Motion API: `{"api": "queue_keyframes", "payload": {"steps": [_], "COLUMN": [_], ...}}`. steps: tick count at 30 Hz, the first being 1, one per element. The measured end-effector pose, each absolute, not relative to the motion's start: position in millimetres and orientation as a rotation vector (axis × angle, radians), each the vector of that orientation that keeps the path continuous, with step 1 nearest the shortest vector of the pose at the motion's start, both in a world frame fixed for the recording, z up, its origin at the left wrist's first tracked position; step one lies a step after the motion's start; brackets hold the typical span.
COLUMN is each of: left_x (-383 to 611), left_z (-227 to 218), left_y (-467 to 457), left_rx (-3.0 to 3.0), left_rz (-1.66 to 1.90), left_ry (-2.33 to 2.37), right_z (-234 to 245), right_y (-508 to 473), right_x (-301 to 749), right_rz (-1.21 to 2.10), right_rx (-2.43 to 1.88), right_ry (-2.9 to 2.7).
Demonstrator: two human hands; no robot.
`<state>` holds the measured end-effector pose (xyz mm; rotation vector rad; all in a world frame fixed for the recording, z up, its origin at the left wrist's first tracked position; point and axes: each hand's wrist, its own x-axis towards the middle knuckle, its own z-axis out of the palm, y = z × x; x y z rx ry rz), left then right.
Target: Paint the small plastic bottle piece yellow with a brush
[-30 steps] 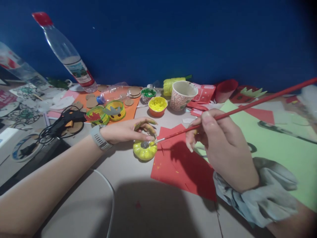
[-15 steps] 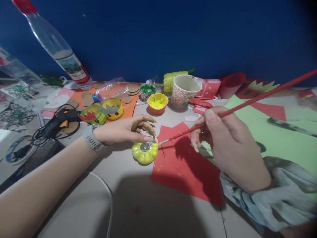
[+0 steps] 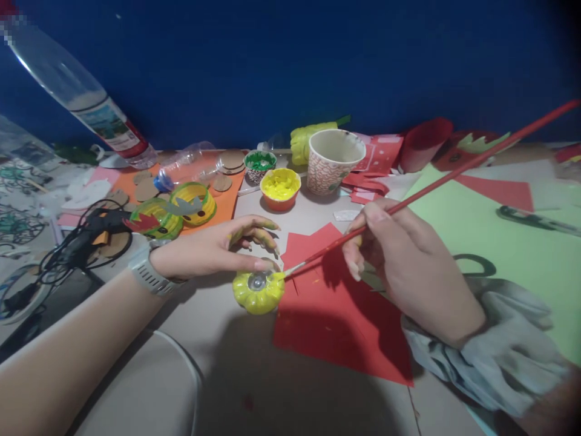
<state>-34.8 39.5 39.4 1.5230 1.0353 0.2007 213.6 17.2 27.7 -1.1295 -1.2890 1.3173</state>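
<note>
A small yellow-painted bottle bottom [image 3: 256, 298], lobed like a pumpkin with a bare clear centre, sits on the table. My left hand [image 3: 227, 245] steadies it at its far edge with the thumb. The other fingers, smeared with yellow-green paint, curl behind it, and their exact contact is hidden. In my right hand [image 3: 403, 260] is a long red paintbrush [image 3: 436, 183], pinched between thumb and fingers. Its yellow tip touches the right edge of the bottle bottom. Behind stands an orange-red bowl [image 3: 280, 188] of yellow paint.
A patterned paper cup [image 3: 334, 163] and a cup of green paint [image 3: 259, 165] stand behind. Red paper [image 3: 336, 315] lies under the brush, with green paper [image 3: 526, 266] to the right. Leftward are painted rings [image 3: 195, 203], black cables [image 3: 77, 233] and a tall bottle [image 3: 106, 121].
The view has shifted slightly, so most things appear further left. The brush tip remains at the bottle bottom's right edge, where the yellow now shows more plainly. Both hands keep their hold.
</note>
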Motion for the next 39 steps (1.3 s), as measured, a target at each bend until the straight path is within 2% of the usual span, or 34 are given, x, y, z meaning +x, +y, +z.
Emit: {"api": "queue_keyframes", "payload": {"steps": [3, 8, 12, 16, 21, 24, 30, 36, 39], "left_x": [-35.3, -35.5, -34.9, -35.4, -36.8, -36.2, -36.0, -35.3, -34.9], "left_z": [39.7, 38.9, 37.7, 36.9, 37.1, 37.2, 36.3, 35.4, 36.2], "left_y": [40.2, 40.4, 40.3, 40.2, 39.7, 39.5, 39.5, 40.0, 39.8], "left_rx": [1.542, 1.545, 1.568, 1.563, 1.56, 1.56, 1.554, 1.566, 1.58], "left_rz": [0.191, 0.19, 0.192, 0.2, 0.197, 0.197, 0.21, 0.22, 0.212], "left_ry": [1.038, 1.034, 1.038, 1.035, 1.039, 1.037, 1.033, 1.028, 1.041], "right_z": [26.8, 26.2, 22.6, 19.1, 20.7, 20.4, 22.4, 25.1, 23.8], "right_y": [17.4, 17.8, 20.5, 20.6, 18.2, 15.2, 14.4, 12.1, 14.1], "right_x": [214.1, 214.5, 215.5, 215.2, 215.7, 214.1, 215.7, 213.6, 214.0], "right_rz": [1.239, 1.353, 1.243, 1.341, 1.21, 1.297, 1.144, 1.303, 1.167], "right_rx": [-1.133, -1.089, -1.101, -1.035, -1.082, -0.992, -1.12, -1.132, -1.204], "right_ry": [-1.269, -1.275, -1.27, -1.281, -1.271, -1.248, -1.317, -1.256, -1.306]}}
